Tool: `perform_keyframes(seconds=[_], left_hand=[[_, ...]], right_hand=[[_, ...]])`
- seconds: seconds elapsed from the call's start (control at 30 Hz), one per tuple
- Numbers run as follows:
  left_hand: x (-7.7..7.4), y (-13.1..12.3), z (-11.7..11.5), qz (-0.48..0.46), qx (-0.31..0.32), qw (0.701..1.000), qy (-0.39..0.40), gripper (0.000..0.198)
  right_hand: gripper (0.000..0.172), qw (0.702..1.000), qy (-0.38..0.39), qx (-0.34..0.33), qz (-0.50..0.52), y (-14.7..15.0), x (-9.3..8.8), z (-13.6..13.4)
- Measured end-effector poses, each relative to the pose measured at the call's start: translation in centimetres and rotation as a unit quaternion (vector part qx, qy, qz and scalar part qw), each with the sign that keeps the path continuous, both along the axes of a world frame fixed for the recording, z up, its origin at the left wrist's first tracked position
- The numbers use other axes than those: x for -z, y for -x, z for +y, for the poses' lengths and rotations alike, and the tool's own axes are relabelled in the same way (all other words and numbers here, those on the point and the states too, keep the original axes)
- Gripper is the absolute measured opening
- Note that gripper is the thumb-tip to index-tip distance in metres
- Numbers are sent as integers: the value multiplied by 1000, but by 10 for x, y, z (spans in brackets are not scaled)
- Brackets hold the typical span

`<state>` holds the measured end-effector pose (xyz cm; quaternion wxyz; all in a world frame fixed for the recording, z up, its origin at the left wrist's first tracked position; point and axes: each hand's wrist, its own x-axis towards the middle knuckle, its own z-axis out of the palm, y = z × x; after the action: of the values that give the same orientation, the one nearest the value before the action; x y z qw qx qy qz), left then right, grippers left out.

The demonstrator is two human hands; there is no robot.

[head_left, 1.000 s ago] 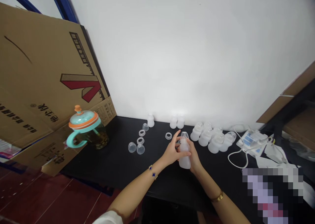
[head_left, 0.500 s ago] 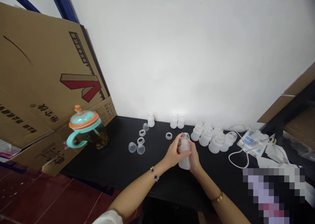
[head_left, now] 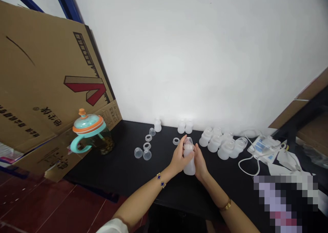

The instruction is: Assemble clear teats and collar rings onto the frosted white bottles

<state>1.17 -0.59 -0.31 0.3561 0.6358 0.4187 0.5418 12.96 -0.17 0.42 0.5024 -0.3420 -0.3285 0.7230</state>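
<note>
Gripping translucent bottle (head_left: 189,166) upright at tabletop (head_left: 123,173) centre: right hand (head_left: 200,163) clasping body, steadying it; left hand (head_left: 178,159) pinching cap end; loose rings (head_left: 148,138) lying at 10 o'clock, grouped bottles (head_left: 220,144) at 2 o'clock.

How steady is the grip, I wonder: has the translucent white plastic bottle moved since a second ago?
Yes: the bottle shifted slightly left, toward the white plastic ring.

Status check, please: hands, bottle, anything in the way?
Left hand and right hand both grip bottle. Bottle upright. Loose ring just beyond, untouched.
</note>
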Motion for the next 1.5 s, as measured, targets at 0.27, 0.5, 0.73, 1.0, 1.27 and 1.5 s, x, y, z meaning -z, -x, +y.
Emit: perform_keyframes(seconds=[0.27,0.5,0.73,1.0,1.27,1.5], left_hand=[[-3,-2,-5,73,-37,996,-34,80],[-3,-5,-6,58,-58,996,-31,76],[-3,-7,-10,43,-82,995,-38,72],[5,-8,-9,22,-85,995,-53,71],[8,-5,-8,34,-87,994,-55,66],[1,-1,-8,84,-65,990,-94,65]], right_hand=[[43,999,39,-16,17,0,-6,-3],[39,999,30,11,3,2,-6,-5],[37,1000,9,13,-13,3,-4,-5],[34,997,-60,33,-43,1,5,-5],[36,995,-95,14,-39,3,4,-6],[32,996,-85,24,-13,0,2,-4]])
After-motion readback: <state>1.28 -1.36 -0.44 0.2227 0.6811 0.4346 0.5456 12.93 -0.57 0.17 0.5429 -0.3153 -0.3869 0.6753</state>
